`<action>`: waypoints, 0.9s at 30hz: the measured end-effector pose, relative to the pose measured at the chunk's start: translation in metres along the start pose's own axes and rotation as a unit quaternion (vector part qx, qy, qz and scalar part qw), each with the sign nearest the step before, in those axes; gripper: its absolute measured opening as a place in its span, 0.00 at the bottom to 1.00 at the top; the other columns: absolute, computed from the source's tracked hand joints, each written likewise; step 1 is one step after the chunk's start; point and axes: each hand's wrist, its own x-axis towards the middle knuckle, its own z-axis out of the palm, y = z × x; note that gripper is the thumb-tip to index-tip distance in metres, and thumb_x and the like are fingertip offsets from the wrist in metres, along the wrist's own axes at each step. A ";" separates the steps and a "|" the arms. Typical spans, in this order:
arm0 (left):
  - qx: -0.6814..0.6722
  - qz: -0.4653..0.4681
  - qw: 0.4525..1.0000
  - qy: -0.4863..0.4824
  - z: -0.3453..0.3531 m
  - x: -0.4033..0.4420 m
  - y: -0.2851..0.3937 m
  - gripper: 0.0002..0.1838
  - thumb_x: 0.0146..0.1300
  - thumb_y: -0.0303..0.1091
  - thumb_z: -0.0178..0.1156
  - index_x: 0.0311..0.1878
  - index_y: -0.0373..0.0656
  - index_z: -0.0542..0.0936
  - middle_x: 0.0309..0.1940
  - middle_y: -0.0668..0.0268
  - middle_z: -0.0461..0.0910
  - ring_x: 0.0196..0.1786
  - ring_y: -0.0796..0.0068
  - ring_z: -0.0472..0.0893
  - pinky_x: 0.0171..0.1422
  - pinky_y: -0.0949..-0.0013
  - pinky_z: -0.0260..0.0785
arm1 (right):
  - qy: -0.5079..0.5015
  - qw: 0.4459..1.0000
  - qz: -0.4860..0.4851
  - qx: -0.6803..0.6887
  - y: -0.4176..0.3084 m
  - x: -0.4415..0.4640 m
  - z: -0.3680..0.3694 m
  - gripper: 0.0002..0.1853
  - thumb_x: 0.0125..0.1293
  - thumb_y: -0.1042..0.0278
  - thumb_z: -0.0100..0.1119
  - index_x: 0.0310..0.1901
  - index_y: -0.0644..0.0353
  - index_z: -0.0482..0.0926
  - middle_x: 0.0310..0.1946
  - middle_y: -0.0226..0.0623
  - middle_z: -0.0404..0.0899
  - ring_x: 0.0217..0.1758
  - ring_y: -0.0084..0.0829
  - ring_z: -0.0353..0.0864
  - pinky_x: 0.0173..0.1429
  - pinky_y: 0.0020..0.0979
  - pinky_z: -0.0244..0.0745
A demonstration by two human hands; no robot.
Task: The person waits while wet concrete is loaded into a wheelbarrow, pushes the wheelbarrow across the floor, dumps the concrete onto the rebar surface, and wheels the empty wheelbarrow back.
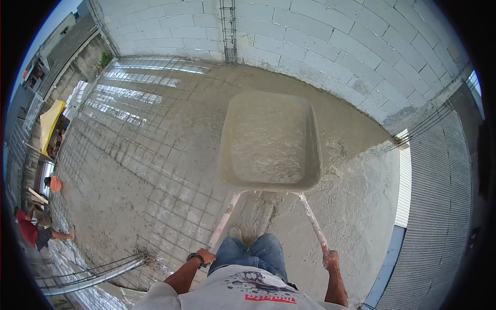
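Note:
A wheelbarrow [268,137] stands in front of me, its tray coated with wet grey concrete; how deep the concrete lies is hard to tell. My left hand [206,257], with a dark watch on the wrist, is closed round the end of the left handle [223,222]. The right handle [313,221] ends in my right hand [331,258], its fingers wrapped round it. Below the tray, wet concrete [258,209] lies around my shoes. The wheel is hidden under the tray.
Steel mesh [175,206] shows through the concrete at left. A block wall [310,41] rises ahead, with a rebar column [228,31]. Corrugated roofing [434,196] borders the right. A person in red [28,227] is at far left, near an orange bucket [55,184]. Rebar [93,279] crosses the lower left.

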 end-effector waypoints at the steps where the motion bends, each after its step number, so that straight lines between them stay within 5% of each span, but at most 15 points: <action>1: -0.020 0.008 1.000 0.007 0.016 0.050 -0.025 0.16 0.53 0.50 0.61 0.35 0.49 0.85 0.32 0.62 0.86 0.33 0.69 0.85 0.44 0.67 0.76 | 0.001 1.000 -0.015 0.010 -0.013 0.008 -0.013 0.42 0.57 0.24 0.50 0.19 0.68 0.73 0.12 0.41 0.72 0.13 0.35 0.74 0.17 0.35 0.70; 4: -0.113 -0.039 0.989 0.086 -0.036 0.021 0.032 0.22 0.51 0.53 0.65 0.28 0.39 0.84 0.23 0.63 0.84 0.26 0.68 0.84 0.39 0.67 0.76 | 0.021 0.999 -0.024 -0.027 -0.055 0.043 -0.041 0.41 0.58 0.25 0.50 0.19 0.66 0.73 0.12 0.40 0.72 0.12 0.33 0.74 0.16 0.35 0.70; 8: -0.220 -0.056 0.969 0.098 -0.114 -0.048 0.113 0.26 0.53 0.58 0.64 0.23 0.38 0.82 0.18 0.62 0.82 0.25 0.69 0.84 0.37 0.65 0.76 | -0.006 0.999 -0.044 -0.008 -0.136 0.056 -0.113 0.38 0.58 0.26 0.53 0.19 0.64 0.72 0.12 0.38 0.72 0.11 0.31 0.73 0.15 0.33 0.68; 9: -0.247 -0.051 0.964 0.086 -0.121 -0.031 0.112 0.31 0.53 0.58 0.64 0.37 0.31 0.81 0.22 0.60 0.82 0.26 0.69 0.83 0.36 0.66 0.76 | -0.005 0.998 -0.059 0.008 -0.156 0.068 -0.128 0.38 0.58 0.27 0.54 0.19 0.64 0.72 0.12 0.38 0.72 0.11 0.31 0.72 0.14 0.33 0.67; 13: -0.319 0.014 0.921 0.223 -0.181 -0.028 0.159 0.32 0.53 0.52 0.67 0.48 0.31 0.73 0.21 0.63 0.80 0.21 0.74 0.79 0.27 0.69 0.71 | -0.009 0.995 -0.101 -0.010 -0.251 0.111 -0.194 0.36 0.58 0.30 0.57 0.20 0.64 0.72 0.12 0.37 0.72 0.10 0.29 0.71 0.14 0.32 0.66; 16: -0.432 0.084 0.873 0.210 -0.267 -0.093 0.211 0.31 0.56 0.46 0.66 0.56 0.33 0.70 0.21 0.67 0.76 0.19 0.76 0.75 0.23 0.71 0.67 | 0.020 0.979 -0.191 -0.071 -0.345 0.120 -0.273 0.24 0.52 0.50 0.72 0.26 0.65 0.74 0.13 0.37 0.72 0.11 0.27 0.72 0.14 0.32 0.66; 17: -0.480 0.122 0.842 0.216 -0.299 -0.121 0.233 0.29 0.57 0.42 0.66 0.57 0.35 0.70 0.22 0.68 0.76 0.18 0.78 0.74 0.21 0.73 0.65 | 0.058 0.967 -0.206 -0.138 -0.390 0.105 -0.308 0.25 0.45 0.54 0.77 0.30 0.68 0.75 0.19 0.42 0.77 0.16 0.31 0.77 0.22 0.34 0.71; 18: -0.502 0.166 0.821 0.215 -0.329 -0.145 0.251 0.31 0.57 0.45 0.64 0.60 0.37 0.69 0.27 0.68 0.76 0.23 0.79 0.75 0.22 0.74 0.64 | 0.103 0.939 -0.251 -0.212 -0.424 0.112 -0.338 0.24 0.45 0.55 0.76 0.31 0.67 0.74 0.21 0.42 0.79 0.20 0.34 0.81 0.24 0.36 0.75; 19: -0.522 0.216 0.796 0.214 -0.356 -0.161 0.270 0.34 0.57 0.48 0.63 0.62 0.38 0.69 0.32 0.69 0.76 0.28 0.80 0.75 0.22 0.76 0.64 | 0.200 0.853 -0.330 -0.351 -0.450 0.131 -0.362 0.25 0.43 0.53 0.75 0.36 0.65 0.78 0.28 0.45 0.83 0.35 0.42 0.85 0.39 0.40 0.79; 20: -0.572 0.264 0.750 0.203 -0.387 -0.168 0.286 0.31 0.58 0.47 0.62 0.61 0.39 0.70 0.34 0.69 0.76 0.29 0.81 0.75 0.22 0.77 0.63 | 0.206 0.847 -0.276 -0.405 -0.491 0.131 -0.390 0.21 0.42 0.55 0.74 0.36 0.60 0.82 0.33 0.44 0.84 0.43 0.44 0.84 0.45 0.41 0.79; 22: -0.670 0.327 0.647 0.159 -0.418 -0.181 0.304 0.24 0.60 0.44 0.60 0.57 0.42 0.73 0.37 0.70 0.75 0.30 0.82 0.75 0.21 0.78 0.61 | 0.250 0.828 -0.278 -0.418 -0.565 0.108 -0.435 0.16 0.41 0.61 0.73 0.33 0.57 0.85 0.37 0.43 0.85 0.44 0.42 0.85 0.46 0.37 0.80; 24: -0.625 0.380 0.666 0.146 -0.462 -0.202 0.329 0.20 0.62 0.43 0.58 0.54 0.45 0.74 0.38 0.72 0.75 0.29 0.83 0.72 0.21 0.80 0.58 | 0.333 0.757 -0.314 -0.467 -0.620 0.122 -0.468 0.18 0.36 0.59 0.77 0.31 0.55 0.85 0.35 0.39 0.85 0.44 0.38 0.85 0.48 0.35 0.80; 27: -0.617 0.436 0.621 0.210 -0.507 -0.231 0.382 0.22 0.65 0.46 0.56 0.57 0.44 0.73 0.31 0.72 0.73 0.21 0.91 0.62 0.21 0.85 0.53 | 0.459 0.667 -0.375 -0.451 -0.687 0.165 -0.503 0.18 0.33 0.57 0.79 0.26 0.56 0.85 0.29 0.36 0.85 0.38 0.36 0.85 0.42 0.33 0.77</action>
